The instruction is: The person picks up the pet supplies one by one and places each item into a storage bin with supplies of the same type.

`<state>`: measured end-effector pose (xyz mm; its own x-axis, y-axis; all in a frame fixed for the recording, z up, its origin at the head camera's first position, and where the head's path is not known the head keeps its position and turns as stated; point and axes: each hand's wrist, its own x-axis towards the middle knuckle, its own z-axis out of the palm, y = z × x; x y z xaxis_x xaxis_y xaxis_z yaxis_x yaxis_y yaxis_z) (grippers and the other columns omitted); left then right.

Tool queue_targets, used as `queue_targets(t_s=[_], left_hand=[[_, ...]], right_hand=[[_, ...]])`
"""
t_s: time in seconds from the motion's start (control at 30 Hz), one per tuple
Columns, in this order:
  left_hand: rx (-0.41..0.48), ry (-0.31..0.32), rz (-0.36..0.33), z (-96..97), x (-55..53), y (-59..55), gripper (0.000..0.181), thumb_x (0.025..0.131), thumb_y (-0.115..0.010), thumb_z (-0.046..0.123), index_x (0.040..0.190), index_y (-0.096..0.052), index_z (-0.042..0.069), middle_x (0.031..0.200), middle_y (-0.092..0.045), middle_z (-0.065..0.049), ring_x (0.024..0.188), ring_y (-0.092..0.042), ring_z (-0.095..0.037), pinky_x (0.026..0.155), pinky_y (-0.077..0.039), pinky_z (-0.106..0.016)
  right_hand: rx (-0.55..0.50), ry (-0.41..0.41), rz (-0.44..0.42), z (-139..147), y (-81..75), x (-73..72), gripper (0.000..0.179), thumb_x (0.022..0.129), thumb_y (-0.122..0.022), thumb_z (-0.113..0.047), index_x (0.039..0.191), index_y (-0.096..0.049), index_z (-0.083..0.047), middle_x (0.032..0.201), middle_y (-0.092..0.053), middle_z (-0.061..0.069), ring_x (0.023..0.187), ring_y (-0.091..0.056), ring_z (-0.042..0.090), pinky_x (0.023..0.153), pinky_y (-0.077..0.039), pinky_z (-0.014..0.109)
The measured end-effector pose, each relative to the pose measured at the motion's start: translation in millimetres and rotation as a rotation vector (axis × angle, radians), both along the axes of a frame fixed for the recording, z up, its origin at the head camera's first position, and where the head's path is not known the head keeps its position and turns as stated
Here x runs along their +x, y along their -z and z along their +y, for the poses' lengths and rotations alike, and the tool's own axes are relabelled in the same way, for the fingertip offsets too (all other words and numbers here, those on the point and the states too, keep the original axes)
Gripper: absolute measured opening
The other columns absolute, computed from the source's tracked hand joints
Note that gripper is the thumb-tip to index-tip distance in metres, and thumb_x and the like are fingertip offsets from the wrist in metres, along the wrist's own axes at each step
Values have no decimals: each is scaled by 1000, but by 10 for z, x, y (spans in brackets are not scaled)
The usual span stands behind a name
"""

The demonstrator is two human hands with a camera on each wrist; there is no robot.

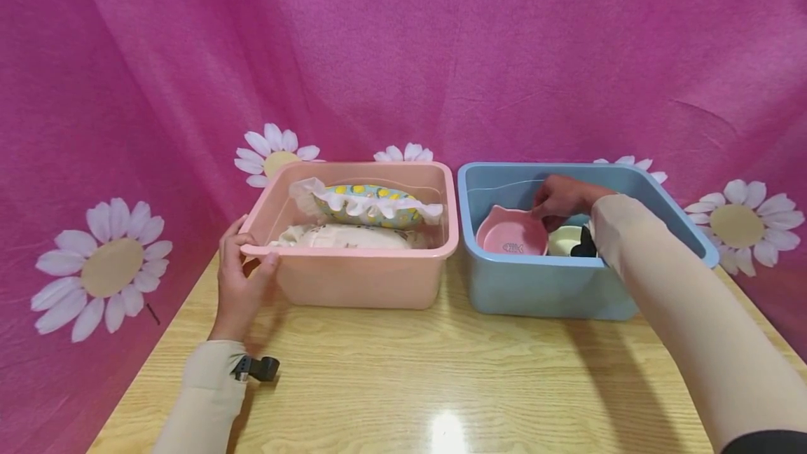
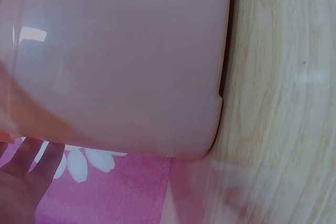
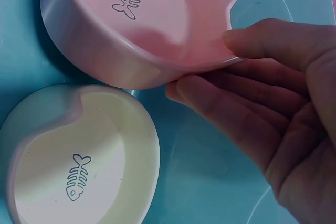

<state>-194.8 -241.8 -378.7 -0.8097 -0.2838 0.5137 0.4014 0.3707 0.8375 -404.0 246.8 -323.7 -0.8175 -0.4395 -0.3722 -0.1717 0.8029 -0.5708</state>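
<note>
My right hand [image 1: 567, 198] reaches into the blue plastic bin [image 1: 542, 289] on the right. It pinches the rim of a pink cat-eared pet bowl [image 3: 152, 19], thumb inside and fingers under the outer wall. A cream pet bowl [image 3: 105, 135] of the same kind, also with a fishbone print, lies beside it in the bin. My left hand [image 1: 242, 286] grips the front left corner of the pink plastic bin [image 1: 359, 282], thumb against the front under the rim. In that bin lie a lemon-print cushion-like piece with white ruffles [image 1: 372, 205] and a cream cloth piece [image 1: 359, 237].
Both bins stand side by side on a wood-grain table [image 1: 391, 370], a narrow gap between them. A magenta cloth [image 1: 403, 54] with white daisies hangs behind and at the sides. A black wrist camera [image 1: 261, 368] sticks out from my left sleeve.
</note>
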Motion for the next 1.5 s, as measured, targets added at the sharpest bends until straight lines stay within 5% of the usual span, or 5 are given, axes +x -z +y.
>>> queue_targets(t_s=[0.67, 0.9, 1.5], left_hand=[[-10, -3, 7, -3, -13, 6, 37, 85, -61, 7, 109, -39, -11, 150, -30, -13, 129, -41, -29, 90, -44, -22], [-2, 6, 57, 0, -28, -11, 38, 83, -62, 7, 107, -39, -12, 149, -30, -17, 125, -44, -37, 86, -44, -21], [4, 5, 40, 0, -7, 11, 35, 84, -61, 4, 106, -40, -12, 149, -30, -18, 126, -43, -35, 86, -44, -21]], right_hand=[[-18, 73, 118, 5, -65, 17, 16, 83, -73, -8, 81, -66, 6, 72, -70, 15, 67, -70, 22, 65, -57, 35], [-32, 37, 111, 11, -44, -13, 16, 85, -68, -5, 88, -68, 11, 73, -71, 15, 67, -70, 21, 64, -57, 33], [-16, -33, 79, -7, -6, 8, 13, 87, -67, -5, 90, -69, 8, 79, -71, 16, 73, -71, 25, 70, -57, 35]])
